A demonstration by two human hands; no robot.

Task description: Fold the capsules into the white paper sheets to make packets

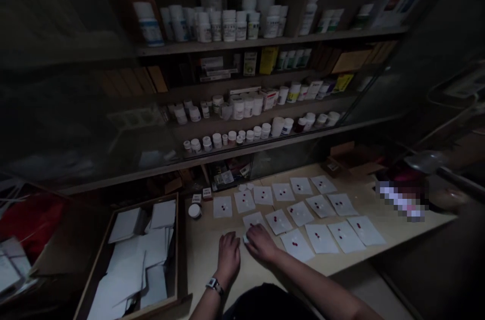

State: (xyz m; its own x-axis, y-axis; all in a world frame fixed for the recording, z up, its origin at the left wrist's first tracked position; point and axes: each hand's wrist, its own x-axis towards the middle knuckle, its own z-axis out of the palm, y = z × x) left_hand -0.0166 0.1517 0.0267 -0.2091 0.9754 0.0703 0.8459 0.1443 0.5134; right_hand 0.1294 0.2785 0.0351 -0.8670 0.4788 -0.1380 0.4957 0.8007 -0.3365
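Note:
My left hand point(229, 253) is over the tabletop with its fingers curled together; whether anything is between them is hidden. My right hand point(260, 243) is closed close beside it, a small pale thing point(245, 239) showing at its fingertips, too small to name. Just beyond the right hand lies a white paper square point(254, 219), partly covered by it. Several more paper squares point(222, 207) are spread in rows to the right and behind, bearing dark red capsules point(294, 244) and small pale pills. A white-capped bottle point(195, 211) stands behind my left hand.
A wooden drawer or tray point(181, 249) with stacked white papers point(125, 254) is at the left. Shelves point(242, 152) of medicine bottles point(229, 26) and boxes rise behind the table point(204, 249). An open cardboard box point(352, 158) sits at the back right.

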